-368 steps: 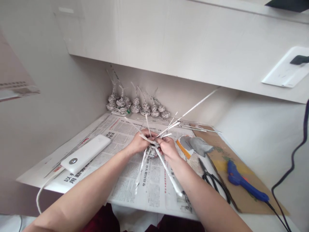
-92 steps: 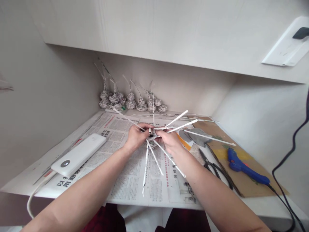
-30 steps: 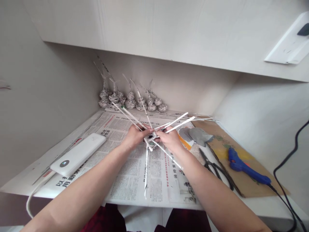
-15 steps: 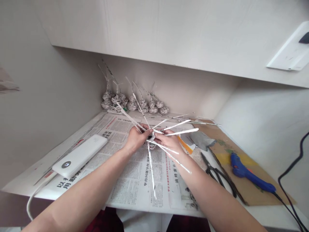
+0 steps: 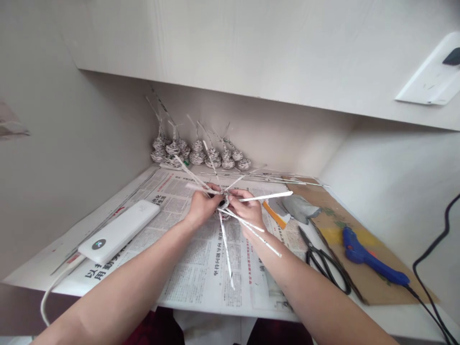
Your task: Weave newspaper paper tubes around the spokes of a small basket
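Note:
Between my hands is a small round piece woven from rolled newspaper strips point(image 5: 223, 216), with several long white paper rods point(image 5: 266, 196) sticking out all around it. My left hand point(image 5: 204, 205) grips its left side, thumb on the rim by the dark opening. My right hand point(image 5: 247, 207) is closed at the right side, thumb and fingers pinching a paper rod at the rim. The underside of the weave is mostly hidden by my hands.
Newspaper point(image 5: 194, 268) covers the table. A white power bank point(image 5: 120, 230) with a cable lies left. Right are black scissors point(image 5: 325, 263), a grey cloth-like item point(image 5: 301, 208) and a blue glue gun point(image 5: 373, 258) on cardboard point(image 5: 391, 292). Several woven gourds point(image 5: 197, 153) and loose paper rods point(image 5: 258, 177) line the back.
My right hand has shifted slightly up and inward at the rim. One rod that pointed up and right no longer shows there, and a blurred rod now points left past my left hand.

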A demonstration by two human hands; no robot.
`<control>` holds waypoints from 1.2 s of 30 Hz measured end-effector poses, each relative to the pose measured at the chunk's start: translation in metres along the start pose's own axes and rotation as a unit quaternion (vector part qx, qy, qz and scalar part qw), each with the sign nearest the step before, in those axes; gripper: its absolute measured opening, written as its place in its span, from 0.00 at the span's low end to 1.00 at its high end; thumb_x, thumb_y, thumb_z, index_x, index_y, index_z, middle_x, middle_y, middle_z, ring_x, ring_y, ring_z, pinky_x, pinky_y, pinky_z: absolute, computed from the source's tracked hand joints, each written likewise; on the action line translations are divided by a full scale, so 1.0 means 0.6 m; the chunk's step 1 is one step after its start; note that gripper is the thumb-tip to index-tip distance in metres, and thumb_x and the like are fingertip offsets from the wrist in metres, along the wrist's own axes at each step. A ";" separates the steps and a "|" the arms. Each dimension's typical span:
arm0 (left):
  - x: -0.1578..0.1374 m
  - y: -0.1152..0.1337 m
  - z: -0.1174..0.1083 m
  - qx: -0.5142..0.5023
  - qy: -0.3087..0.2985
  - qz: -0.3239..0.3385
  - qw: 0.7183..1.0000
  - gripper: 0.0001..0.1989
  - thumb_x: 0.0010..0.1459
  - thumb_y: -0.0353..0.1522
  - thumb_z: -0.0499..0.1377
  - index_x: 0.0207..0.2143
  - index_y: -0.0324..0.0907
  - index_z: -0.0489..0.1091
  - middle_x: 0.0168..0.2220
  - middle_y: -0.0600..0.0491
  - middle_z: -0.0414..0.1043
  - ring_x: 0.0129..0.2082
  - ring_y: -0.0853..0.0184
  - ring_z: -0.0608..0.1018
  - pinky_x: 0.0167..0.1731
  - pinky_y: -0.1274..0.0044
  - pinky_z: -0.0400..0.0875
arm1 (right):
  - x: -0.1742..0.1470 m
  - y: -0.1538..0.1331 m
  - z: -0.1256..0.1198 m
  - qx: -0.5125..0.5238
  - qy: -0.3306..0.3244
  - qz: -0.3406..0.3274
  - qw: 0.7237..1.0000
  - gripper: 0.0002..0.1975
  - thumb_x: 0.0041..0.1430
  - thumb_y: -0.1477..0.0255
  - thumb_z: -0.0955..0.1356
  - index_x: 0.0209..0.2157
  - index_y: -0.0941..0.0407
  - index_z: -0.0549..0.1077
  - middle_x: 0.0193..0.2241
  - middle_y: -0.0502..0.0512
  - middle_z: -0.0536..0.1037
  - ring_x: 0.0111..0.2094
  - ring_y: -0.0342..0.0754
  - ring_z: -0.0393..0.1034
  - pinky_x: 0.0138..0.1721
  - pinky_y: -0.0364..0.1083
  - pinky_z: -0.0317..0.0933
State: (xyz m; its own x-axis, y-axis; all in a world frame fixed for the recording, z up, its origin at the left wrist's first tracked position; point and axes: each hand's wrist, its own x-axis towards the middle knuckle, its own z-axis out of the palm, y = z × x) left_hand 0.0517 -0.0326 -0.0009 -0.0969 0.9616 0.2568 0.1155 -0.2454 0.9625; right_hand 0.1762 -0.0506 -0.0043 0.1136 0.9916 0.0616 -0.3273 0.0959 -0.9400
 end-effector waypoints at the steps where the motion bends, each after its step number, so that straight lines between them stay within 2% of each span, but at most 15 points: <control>1: 0.001 0.000 -0.001 -0.012 -0.012 -0.003 1.000 0.11 0.43 0.36 0.65 0.25 0.39 0.68 0.21 0.56 0.69 0.23 0.69 0.71 0.25 0.79 0.65 | 0.001 0.000 -0.001 -0.004 0.005 0.006 1.000 0.17 0.40 0.66 0.75 0.34 0.56 0.74 0.20 0.48 0.77 0.18 0.47 0.72 0.21 0.45 0.70; 6: 0.004 -0.001 -0.006 -0.062 -0.045 -0.026 0.997 0.16 0.41 0.39 0.68 0.25 0.39 0.67 0.19 0.58 0.67 0.21 0.71 0.70 0.24 0.79 0.63 | 0.009 -0.006 -0.007 0.013 0.036 0.042 0.998 0.22 0.37 0.68 0.75 0.38 0.56 0.72 0.20 0.47 0.77 0.20 0.48 0.73 0.23 0.46 0.71; 12: 0.010 -0.010 -0.009 -0.067 -0.056 -0.024 0.996 0.16 0.39 0.39 0.69 0.26 0.38 0.70 0.20 0.57 0.69 0.21 0.70 0.71 0.24 0.78 0.64 | 0.011 -0.009 -0.009 0.006 0.043 0.054 0.998 0.13 0.36 0.70 0.75 0.24 0.57 0.70 0.18 0.47 0.75 0.19 0.44 0.71 0.24 0.44 0.70; 16: 0.010 -0.015 -0.007 -0.087 -0.061 -0.026 0.994 0.15 0.41 0.39 0.69 0.27 0.38 0.71 0.21 0.55 0.70 0.22 0.70 0.71 0.25 0.78 0.65 | 0.010 -0.008 -0.009 0.004 0.057 0.064 0.996 0.11 0.37 0.72 0.74 0.21 0.56 0.68 0.18 0.47 0.75 0.19 0.44 0.71 0.24 0.44 0.70; 23: 0.004 -0.010 -0.005 -0.041 -0.043 -0.033 0.998 0.16 0.42 0.40 0.68 0.28 0.38 0.71 0.21 0.56 0.69 0.22 0.70 0.70 0.24 0.78 0.63 | 0.015 -0.011 -0.012 -0.018 0.015 0.085 0.996 0.10 0.38 0.74 0.72 0.28 0.56 0.73 0.19 0.47 0.77 0.19 0.46 0.72 0.21 0.44 0.69; 29: 0.001 0.000 -0.003 -0.010 -0.052 -0.013 0.999 0.11 0.44 0.37 0.65 0.26 0.38 0.72 0.23 0.53 0.72 0.24 0.67 0.73 0.26 0.77 0.64 | 0.010 -0.017 -0.012 -0.051 -0.014 0.062 0.997 0.11 0.38 0.71 0.74 0.29 0.57 0.75 0.17 0.48 0.76 0.18 0.47 0.72 0.20 0.44 0.70; 32: 0.002 -0.001 -0.003 -0.012 -0.031 -0.024 0.999 0.12 0.43 0.37 0.66 0.26 0.38 0.71 0.21 0.54 0.71 0.23 0.68 0.72 0.25 0.77 0.64 | 0.008 -0.017 -0.012 -0.056 -0.029 0.059 0.996 0.14 0.36 0.71 0.76 0.30 0.57 0.74 0.19 0.48 0.76 0.19 0.47 0.72 0.20 0.44 0.70; 36: 0.003 -0.006 -0.003 -0.033 -0.041 -0.031 0.998 0.16 0.42 0.39 0.68 0.28 0.38 0.71 0.20 0.56 0.70 0.21 0.69 0.71 0.23 0.78 0.63 | 0.009 -0.013 -0.012 -0.065 -0.003 0.050 0.997 0.12 0.38 0.70 0.75 0.27 0.58 0.74 0.16 0.47 0.74 0.17 0.46 0.71 0.19 0.43 0.68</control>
State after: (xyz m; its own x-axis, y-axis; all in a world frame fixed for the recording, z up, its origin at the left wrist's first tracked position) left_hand 0.0492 -0.0300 -0.0036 -0.0197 0.9815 0.1902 0.0460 -0.1892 0.9809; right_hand 0.1861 -0.0465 0.0011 0.0807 0.9962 -0.0335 -0.2128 -0.0156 -0.9770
